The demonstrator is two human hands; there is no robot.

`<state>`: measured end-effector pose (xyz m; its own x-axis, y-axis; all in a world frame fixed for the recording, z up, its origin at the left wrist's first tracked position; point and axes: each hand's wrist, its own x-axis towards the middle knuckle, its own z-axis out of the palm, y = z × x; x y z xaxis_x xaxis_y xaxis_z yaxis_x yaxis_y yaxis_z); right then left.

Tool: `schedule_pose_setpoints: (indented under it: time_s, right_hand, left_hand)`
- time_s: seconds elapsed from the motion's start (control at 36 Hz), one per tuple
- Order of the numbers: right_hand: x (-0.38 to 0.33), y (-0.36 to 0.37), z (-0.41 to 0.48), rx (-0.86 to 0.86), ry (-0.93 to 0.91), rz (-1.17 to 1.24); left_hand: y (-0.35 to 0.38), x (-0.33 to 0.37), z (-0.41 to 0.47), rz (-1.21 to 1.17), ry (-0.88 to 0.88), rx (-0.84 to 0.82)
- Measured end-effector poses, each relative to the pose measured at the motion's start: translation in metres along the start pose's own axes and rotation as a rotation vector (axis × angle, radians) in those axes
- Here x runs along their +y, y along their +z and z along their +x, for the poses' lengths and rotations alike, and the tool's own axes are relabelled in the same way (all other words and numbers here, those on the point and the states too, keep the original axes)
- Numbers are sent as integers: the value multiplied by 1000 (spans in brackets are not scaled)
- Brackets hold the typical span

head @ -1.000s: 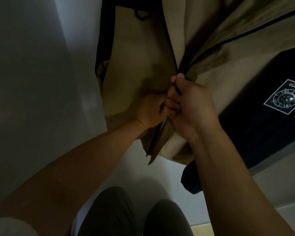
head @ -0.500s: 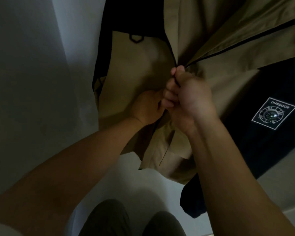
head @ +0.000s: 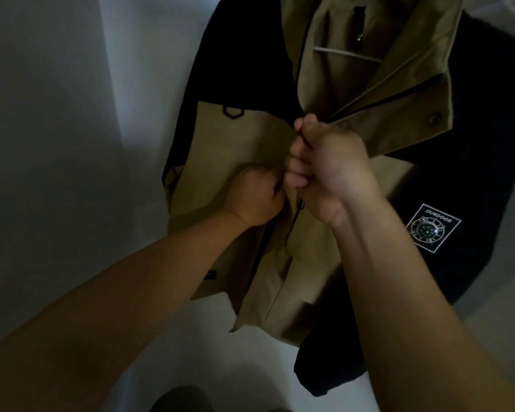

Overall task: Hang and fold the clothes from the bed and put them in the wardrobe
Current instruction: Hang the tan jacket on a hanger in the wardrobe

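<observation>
A tan and black jacket [head: 238,150] hangs in front of me on a pale hanger [head: 342,53] inside the wardrobe. Its black sleeve carries a white square patch [head: 433,228]. My left hand [head: 254,197] grips the left front panel beside the zip. My right hand [head: 327,171] is curled into a fist at the zip line, pinching what looks like the zip pull between thumb and forefinger. Above my right hand the two front panels fall apart; the collar hangs spread. The lower hem hangs loose below my hands.
A white wardrobe wall [head: 57,144] stands close on the left, and a white panel [head: 208,358] lies below the jacket. My knees [head: 182,399] show at the bottom edge.
My right hand has travelled up the zip line relative to the jacket, with my left hand holding the panel below. The camera has tilted up, so the collar and hanger now show.
</observation>
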<state>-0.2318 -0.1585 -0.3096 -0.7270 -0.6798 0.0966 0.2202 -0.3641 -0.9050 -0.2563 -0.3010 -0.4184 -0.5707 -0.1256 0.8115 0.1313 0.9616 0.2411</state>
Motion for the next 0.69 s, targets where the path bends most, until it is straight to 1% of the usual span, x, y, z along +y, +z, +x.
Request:
schedule_pose_setpoints:
  time_s: [0.03, 0.14, 0.25, 0.36, 0.42, 0.5, 0.58, 0.69]
  right_hand:
    - [1, 1, 0, 19, -3, -10]
    - [-1, 3, 0, 56, -24, -34]
    - [-21, 6, 1, 4, -58, -66]
    - [-50, 12, 4, -53, -164, -194]
    - [-54, 10, 3, -55, -178, -226]
    - [-49, 5, 1, -75, -160, -171]
    - [-48, 2, -1, -70, -166, -118]
    - [-54, 11, -4, -52, -206, -164]
  left_hand:
    - [-3, 0, 5, 4, -7, -12]
    - [-16, 7, 29, -6, 11, 74]
    - [-14, 8, 33, 30, 86, 96]
    - [-5, -4, 31, 65, 34, 55]
    - [-4, -4, 34, 61, 15, 71]
    - [-13, 12, 47, 33, -10, 170]
    - [-26, 28, 64, 4, -37, 214]
    - [-36, 41, 75, 38, 55, 223]
